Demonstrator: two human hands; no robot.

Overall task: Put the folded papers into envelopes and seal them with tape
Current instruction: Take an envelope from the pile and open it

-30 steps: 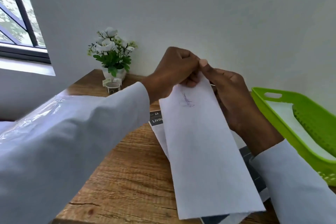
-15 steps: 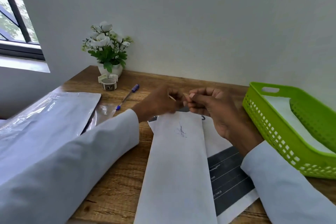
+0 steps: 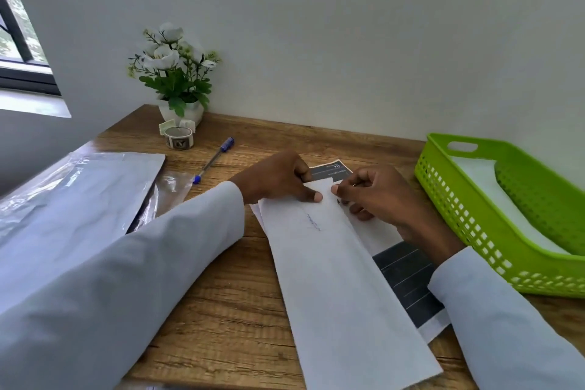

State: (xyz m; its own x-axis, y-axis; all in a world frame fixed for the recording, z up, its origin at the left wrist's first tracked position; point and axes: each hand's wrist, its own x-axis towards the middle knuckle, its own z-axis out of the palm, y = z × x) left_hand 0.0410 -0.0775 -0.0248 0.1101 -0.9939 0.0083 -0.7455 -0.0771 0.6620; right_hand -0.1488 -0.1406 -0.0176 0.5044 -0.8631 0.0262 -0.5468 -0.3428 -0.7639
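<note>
So the long white envelope [image 3: 342, 279] is laid flat on the wooden surface [image 3: 221, 310], its long axis running from the near edge away toward the wall, and only its far end is being worked: the left hand [image 3: 278, 180] is pressed down on that end with the thumb flat, the right hand [image 3: 376, 193] is pinched on the same end, thumb against forefinger. Whether tape is already caught in that right grip can't be told. The tape roll [image 3: 179, 138] is parked way off by the plant [image 3: 175, 73], on the left hand's side.
</note>
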